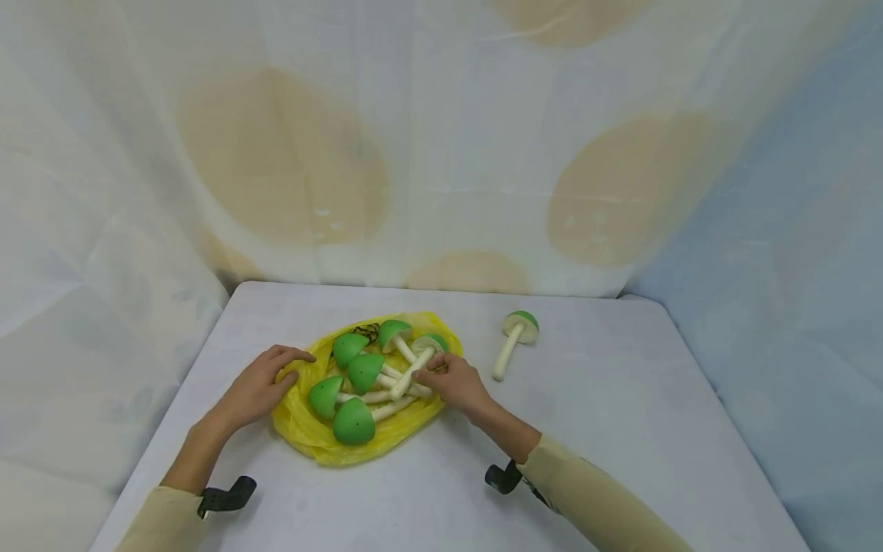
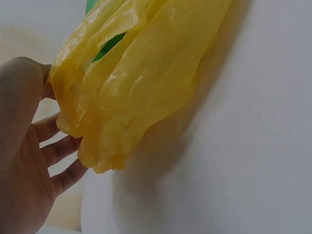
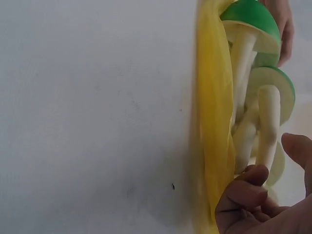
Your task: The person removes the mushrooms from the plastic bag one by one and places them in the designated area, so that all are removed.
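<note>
Several toy mushrooms with green caps (image 1: 354, 422) and pale stems lie in a spread yellow plastic bag (image 1: 303, 429). My left hand (image 1: 255, 387) is at the bag's left edge with fingers apart; in the left wrist view, the fingertips of that hand (image 2: 29, 141) touch the crumpled yellow film (image 2: 146, 83) and are partly hidden by it. At the bag's right side, my right hand (image 1: 458, 386) is beside the topmost mushroom's stem (image 1: 412, 373). In the right wrist view, the bent fingers of the right hand (image 3: 273, 195) lie against a stem (image 3: 269, 117), with the thumb held apart.
One more mushroom (image 1: 509, 349) lies on the white table (image 1: 607, 429), to the right of the bag. Dark wrist mounts (image 1: 228, 496) stick out from both forearms. Pale cloth (image 1: 469, 169) with tan spots hangs behind the table, and cloth also covers both sides.
</note>
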### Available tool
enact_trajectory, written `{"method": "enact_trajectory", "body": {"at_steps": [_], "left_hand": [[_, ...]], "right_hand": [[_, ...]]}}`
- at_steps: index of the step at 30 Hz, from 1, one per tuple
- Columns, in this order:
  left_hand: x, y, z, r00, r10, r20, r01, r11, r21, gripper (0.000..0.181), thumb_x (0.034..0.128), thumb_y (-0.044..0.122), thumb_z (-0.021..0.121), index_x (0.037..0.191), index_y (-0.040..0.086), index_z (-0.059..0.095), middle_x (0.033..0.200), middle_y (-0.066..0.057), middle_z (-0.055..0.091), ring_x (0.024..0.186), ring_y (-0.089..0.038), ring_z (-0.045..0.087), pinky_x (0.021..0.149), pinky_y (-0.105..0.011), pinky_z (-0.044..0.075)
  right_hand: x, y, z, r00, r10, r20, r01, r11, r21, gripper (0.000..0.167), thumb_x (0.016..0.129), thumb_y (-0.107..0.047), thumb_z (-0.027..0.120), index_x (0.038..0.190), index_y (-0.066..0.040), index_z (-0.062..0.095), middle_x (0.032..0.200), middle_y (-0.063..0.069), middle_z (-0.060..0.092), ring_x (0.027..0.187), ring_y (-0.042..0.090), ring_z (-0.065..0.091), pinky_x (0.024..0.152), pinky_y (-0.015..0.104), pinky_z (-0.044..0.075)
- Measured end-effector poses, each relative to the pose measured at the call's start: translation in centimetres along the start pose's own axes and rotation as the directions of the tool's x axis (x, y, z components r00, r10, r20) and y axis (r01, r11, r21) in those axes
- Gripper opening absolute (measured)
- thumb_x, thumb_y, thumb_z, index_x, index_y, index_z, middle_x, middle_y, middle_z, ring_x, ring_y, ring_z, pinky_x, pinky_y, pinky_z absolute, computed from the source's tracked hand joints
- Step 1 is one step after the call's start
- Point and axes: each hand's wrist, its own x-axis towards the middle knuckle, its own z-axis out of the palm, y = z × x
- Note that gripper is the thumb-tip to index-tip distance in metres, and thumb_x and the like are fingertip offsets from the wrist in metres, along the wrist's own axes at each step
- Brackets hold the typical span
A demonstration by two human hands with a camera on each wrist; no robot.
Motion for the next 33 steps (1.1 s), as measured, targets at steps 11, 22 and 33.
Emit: {"method": "enact_trajectory", "body": {"at_steps": [11, 22, 33], "left_hand": [[-0.4, 0.1, -0.2, 1.000, 0.008, 0.000, -0.008, 1.000, 0.007, 0.030, 0.1003, 0.006, 0.053, 0.125, 0.017, 0.065, 0.129, -0.013, 0.059, 0.123, -0.038, 0.053, 0.102, -0.062, 0.042], [-1.0, -0.2, -0.1, 1.000, 0.009, 0.001, -0.009, 1.000, 0.013, 0.029, 0.1003, 0.007, 0.052, 0.125, 0.017, 0.065, 0.129, -0.012, 0.059, 0.123, -0.037, 0.054, 0.102, -0.060, 0.042], [-1.3, -0.3, -0.2, 0.999, 0.036, -0.018, -0.036, 0.999, 0.025, 0.029, 0.1000, 0.006, 0.053, 0.124, 0.017, 0.065, 0.128, -0.012, 0.060, 0.121, -0.037, 0.055, 0.100, -0.061, 0.043]], "right_hand": [[-0.2, -0.3, 1.2, 0.999, 0.002, -0.042, -0.005, 0.998, -0.067, 0.061, 0.083, -0.055, 0.076, 0.119, -0.007, 0.061, 0.104, 0.006, 0.064, 0.084, 0.019, 0.055, 0.066, 0.029, 0.046], [-0.8, -0.7, 1.9, 1.000, 0.016, 0.004, -0.016, 1.000, -0.011, 0.057, 0.085, -0.043, 0.077, 0.124, -0.007, 0.056, 0.109, 0.008, 0.062, 0.088, 0.020, 0.055, 0.070, 0.029, 0.046], [-0.2, -0.5, 1.5, 0.994, -0.008, 0.108, -0.003, 0.995, 0.098, 0.061, 0.084, -0.026, 0.077, 0.133, -0.004, 0.048, 0.115, 0.011, 0.063, 0.101, 0.022, 0.061, 0.083, 0.035, 0.053]]}}
